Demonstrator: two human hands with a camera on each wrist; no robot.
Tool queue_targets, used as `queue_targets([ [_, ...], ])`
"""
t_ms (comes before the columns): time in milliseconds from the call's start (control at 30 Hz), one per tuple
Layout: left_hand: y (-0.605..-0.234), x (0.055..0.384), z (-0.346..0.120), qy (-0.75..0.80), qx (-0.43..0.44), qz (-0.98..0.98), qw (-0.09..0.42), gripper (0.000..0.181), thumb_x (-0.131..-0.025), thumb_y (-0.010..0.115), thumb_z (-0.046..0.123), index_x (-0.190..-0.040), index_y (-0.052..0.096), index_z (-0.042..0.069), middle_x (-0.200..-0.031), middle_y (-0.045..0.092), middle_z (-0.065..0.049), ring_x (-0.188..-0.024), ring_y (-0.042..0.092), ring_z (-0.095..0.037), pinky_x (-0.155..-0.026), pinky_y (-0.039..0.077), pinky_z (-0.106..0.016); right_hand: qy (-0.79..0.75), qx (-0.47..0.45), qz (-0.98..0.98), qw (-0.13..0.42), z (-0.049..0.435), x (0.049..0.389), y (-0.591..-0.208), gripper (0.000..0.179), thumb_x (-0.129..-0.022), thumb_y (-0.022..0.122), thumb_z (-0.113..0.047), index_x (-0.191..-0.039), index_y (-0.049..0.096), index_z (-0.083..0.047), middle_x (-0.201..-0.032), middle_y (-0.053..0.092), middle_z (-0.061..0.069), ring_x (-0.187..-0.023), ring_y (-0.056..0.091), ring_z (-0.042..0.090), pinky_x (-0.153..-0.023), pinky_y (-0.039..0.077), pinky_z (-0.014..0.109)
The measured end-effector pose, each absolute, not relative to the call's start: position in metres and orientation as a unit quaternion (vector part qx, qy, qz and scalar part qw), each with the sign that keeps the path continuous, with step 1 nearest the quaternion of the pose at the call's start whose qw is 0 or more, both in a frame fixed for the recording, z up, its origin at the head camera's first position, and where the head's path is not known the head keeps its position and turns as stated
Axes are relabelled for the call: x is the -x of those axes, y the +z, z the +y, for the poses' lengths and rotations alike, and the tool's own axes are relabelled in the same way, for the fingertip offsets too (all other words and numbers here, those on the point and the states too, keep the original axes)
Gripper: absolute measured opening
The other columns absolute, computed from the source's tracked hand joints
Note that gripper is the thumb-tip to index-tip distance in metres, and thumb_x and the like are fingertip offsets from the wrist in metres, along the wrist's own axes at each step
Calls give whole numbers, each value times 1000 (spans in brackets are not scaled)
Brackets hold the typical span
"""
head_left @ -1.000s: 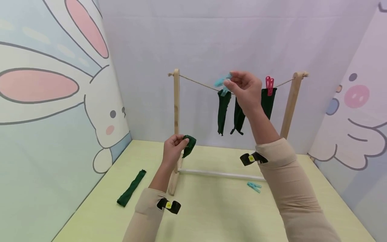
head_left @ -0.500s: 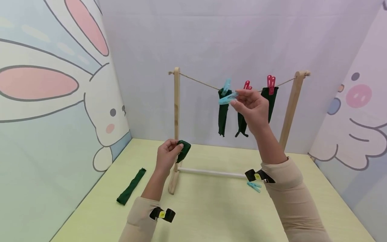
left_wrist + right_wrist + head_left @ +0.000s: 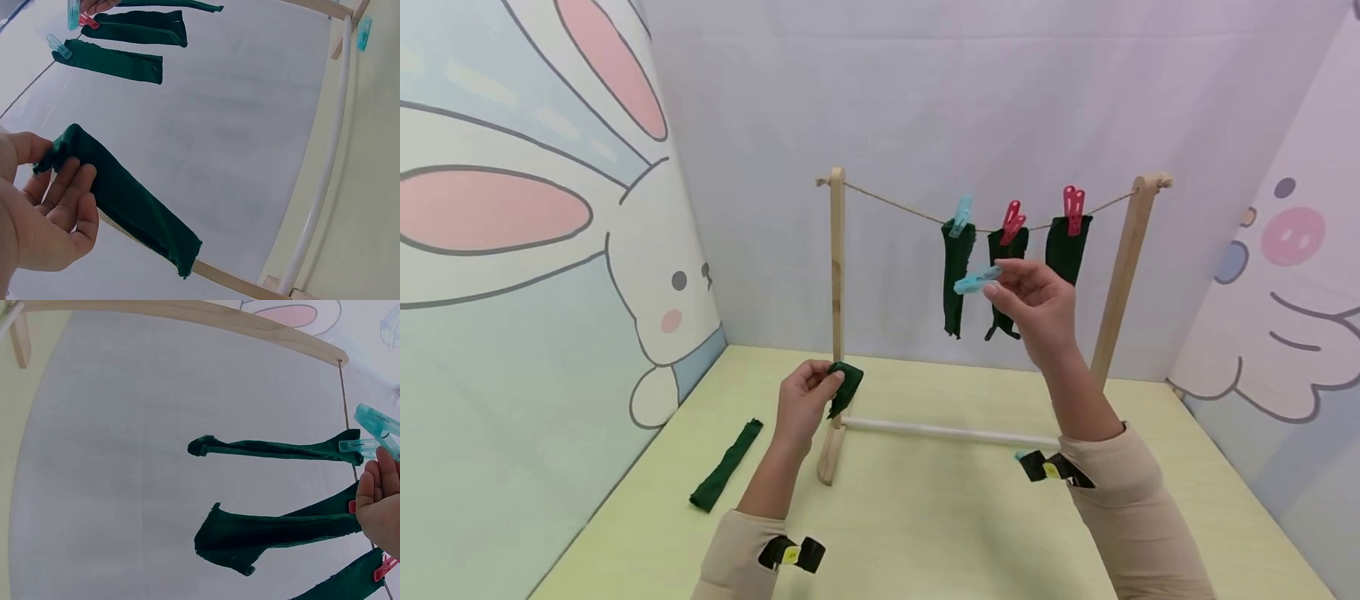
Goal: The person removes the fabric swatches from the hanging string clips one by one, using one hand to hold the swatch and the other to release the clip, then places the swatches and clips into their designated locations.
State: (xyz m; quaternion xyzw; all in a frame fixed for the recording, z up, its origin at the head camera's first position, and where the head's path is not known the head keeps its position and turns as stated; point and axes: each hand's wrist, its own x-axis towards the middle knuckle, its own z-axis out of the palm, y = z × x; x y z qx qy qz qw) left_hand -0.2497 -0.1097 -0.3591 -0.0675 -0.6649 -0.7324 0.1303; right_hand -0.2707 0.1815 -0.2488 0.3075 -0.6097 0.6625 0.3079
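My left hand [image 3: 800, 406] pinches one end of a dark green cloth strip [image 3: 847, 385]; in the left wrist view the strip [image 3: 134, 194] slants down from the fingertips. Between thumb and fingers, my right hand [image 3: 1039, 310] holds a light blue clothespin [image 3: 976, 281], in front of the hanging cloths. Three green cloths hang from the rope [image 3: 895, 205]. A blue clothespin [image 3: 961, 217] clips the left cloth [image 3: 956, 283]. Red clothespins clip the middle cloth [image 3: 1007, 248] and the right cloth [image 3: 1064, 252]. Part of the middle cloth is hidden behind my right hand.
The rope runs between two wooden posts [image 3: 838, 275] [image 3: 1123, 283], joined low down by a white bar [image 3: 940, 431]. Another green cloth strip [image 3: 727, 467] lies on the pale yellow table [image 3: 910, 517] at left. A blue clothespin [image 3: 364, 34] lies near the bar.
My right hand has moved down and slightly right from the rope with its blue clothespin. My left hand has shifted left and down with the green cloth strip.
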Motion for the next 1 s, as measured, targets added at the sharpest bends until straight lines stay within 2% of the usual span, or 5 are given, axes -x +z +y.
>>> queue_targets([
  [233, -364, 249, -123, -723, 55, -676, 128, 15, -89, 61, 3, -99, 58, -7, -87, 61, -8, -78, 58, -15, -75, 49, -34, 681, -288, -601, 303, 190, 265, -270, 30, -81, 69, 3, -107, 58, 14, -92, 66, 9, -80, 60, 18, -73, 50, 21],
  [467, -372, 250, -141, -713, 27, -690, 120, 17, -90, 61, 6, -101, 56, -7, -86, 60, -7, -76, 57, -14, -74, 49, -30, 694, -267, -611, 270, 204, 258, -296, 32, -83, 65, 7, -113, 57, 9, -94, 65, 7, -83, 61, 16, -75, 49, 22],
  [633, -378, 253, -152, -711, 13, -695, 109, 18, -91, 60, 8, -102, 56, -5, -87, 58, -7, -78, 56, -16, -76, 49, -32, 704, -257, -612, 253, 216, 256, -310, 34, -84, 64, 5, -118, 58, 7, -96, 63, 6, -84, 59, 15, -76, 49, 21],
  [800, -386, 255, -161, -711, 1, -697, 99, 20, -91, 60, 9, -104, 55, -5, -88, 55, -7, -81, 56, -17, -77, 49, -33, 722, -263, -592, 243, 227, 252, -322, 31, -84, 60, 12, -115, 57, 12, -94, 63, 8, -82, 58, 14, -72, 49, 19],
  [1000, -398, 258, -174, -719, -13, -690, 82, 23, -91, 61, 11, -104, 54, -6, -92, 57, -7, -82, 58, -15, -79, 49, -34, 724, -215, -614, 228, 238, 247, -341, 28, -83, 58, 15, -110, 59, 11, -91, 63, 6, -80, 57, 13, -70, 50, 19],
])
